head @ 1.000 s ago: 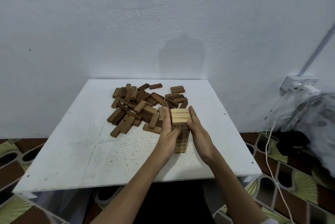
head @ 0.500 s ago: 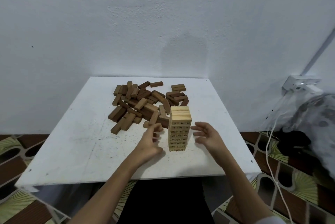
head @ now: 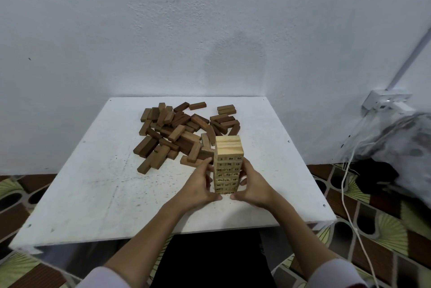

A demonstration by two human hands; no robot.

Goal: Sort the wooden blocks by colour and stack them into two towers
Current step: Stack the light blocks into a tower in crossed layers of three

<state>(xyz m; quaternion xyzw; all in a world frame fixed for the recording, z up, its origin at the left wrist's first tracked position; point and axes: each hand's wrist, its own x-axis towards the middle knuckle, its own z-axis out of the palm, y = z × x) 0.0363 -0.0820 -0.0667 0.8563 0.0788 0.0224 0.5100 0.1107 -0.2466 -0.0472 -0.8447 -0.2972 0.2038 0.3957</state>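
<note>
A tower of light wooden blocks [head: 229, 151] with printed numbers stands upright on the white table [head: 93, 194], right of the middle. My left hand [head: 200, 186] presses against the tower's lower left side with its fingers laid along it and its thumb at the base. My right hand [head: 255, 185] presses the lower right side the same way. A loose pile of dark brown blocks [head: 179, 134] lies behind and to the left of the tower, reaching nearly to its back left corner.
The table stands against a white wall [head: 210, 43]. At the right are a wall socket [head: 384, 101] with a white cable [head: 345, 194] hanging to the patterned floor, and a grey bundle of cloth [head: 405, 148]. The table's left front part is bare.
Both hands let go of the tower's top, drew back apart from it, and have now closed in on its lower sides. The tower stays upright in place.
</note>
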